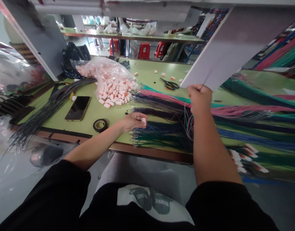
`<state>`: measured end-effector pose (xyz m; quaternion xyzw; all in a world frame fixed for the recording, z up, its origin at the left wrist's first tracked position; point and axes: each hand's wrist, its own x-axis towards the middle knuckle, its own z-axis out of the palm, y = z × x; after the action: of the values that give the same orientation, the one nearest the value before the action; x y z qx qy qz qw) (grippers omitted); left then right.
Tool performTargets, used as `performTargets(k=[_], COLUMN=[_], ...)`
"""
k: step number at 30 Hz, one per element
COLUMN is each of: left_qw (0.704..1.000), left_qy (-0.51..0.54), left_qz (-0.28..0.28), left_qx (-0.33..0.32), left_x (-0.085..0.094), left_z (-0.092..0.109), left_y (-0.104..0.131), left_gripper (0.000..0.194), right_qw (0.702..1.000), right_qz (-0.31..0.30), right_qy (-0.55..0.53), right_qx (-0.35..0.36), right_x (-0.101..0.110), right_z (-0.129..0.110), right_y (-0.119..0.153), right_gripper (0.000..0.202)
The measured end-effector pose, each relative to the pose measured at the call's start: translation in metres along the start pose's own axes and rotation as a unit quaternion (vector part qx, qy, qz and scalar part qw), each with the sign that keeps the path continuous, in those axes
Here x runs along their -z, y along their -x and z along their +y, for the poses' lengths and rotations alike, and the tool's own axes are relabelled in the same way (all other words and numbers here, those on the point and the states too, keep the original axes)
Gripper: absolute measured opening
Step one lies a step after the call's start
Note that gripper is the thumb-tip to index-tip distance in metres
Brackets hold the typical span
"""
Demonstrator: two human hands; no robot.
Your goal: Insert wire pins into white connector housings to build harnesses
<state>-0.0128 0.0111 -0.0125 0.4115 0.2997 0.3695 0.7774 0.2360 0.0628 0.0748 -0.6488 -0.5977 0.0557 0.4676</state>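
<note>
Between the fingers of my left hand (134, 122) is a small white and orange connector (144, 121), with a thin blue wire trailing from it to the right. My right hand (201, 96) is raised over the wires at the right, its fingers pinched on a thin dark wire (206, 80). Beneath and between my hands lie bundles of pink wires (157, 96), dark wires (157, 113) and green wires (157, 136), their metal tips pointing left. A pile of similar connectors (116, 93) spills from a clear plastic bag (101, 69) beyond my left hand.
A phone (78, 108) and a roll of black tape (100, 125) lie left of my left hand. Black scissors (170, 84) rest near the white panel (210, 48). Grey wires (51, 104) cross the table's left side. Wired connectors (246, 155) lie at the right front edge.
</note>
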Motion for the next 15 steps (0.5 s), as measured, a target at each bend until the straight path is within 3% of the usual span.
performTargets(k=[2,4,6,9,15], left_qw=[1.0,0.999,0.999,0.999,0.999], left_qy=[0.006,0.008,0.008,0.003,-0.011], left_qz=[-0.014,-0.032,-0.044,-0.051,-0.046], left_qx=[-0.005,-0.01,-0.015,-0.013,-0.012], left_x=[0.001,0.003,0.004,0.006,0.006], left_z=[-0.002,-0.003,-0.003,-0.002,0.0], left_y=[-0.001,-0.002,-0.002,-0.002,0.001], left_gripper=[0.038,0.039,0.04,0.04,0.034], right_qw=[0.992,0.957,0.917,0.884,0.834], right_qz=[-0.105,-0.252,-0.35,-0.399,-0.395], right_qy=[-0.073,-0.142,-0.189,-0.239,-0.386], right_qx=[-0.009,0.011,0.038,0.051,0.011], right_x=[-0.001,-0.007,-0.014,-0.023,-0.024], right_z=[-0.014,-0.032,-0.046,-0.052,-0.031], right_y=[0.019,0.043,0.065,0.081,0.083], right_gripper=[0.027,0.029,0.029,0.024,0.026])
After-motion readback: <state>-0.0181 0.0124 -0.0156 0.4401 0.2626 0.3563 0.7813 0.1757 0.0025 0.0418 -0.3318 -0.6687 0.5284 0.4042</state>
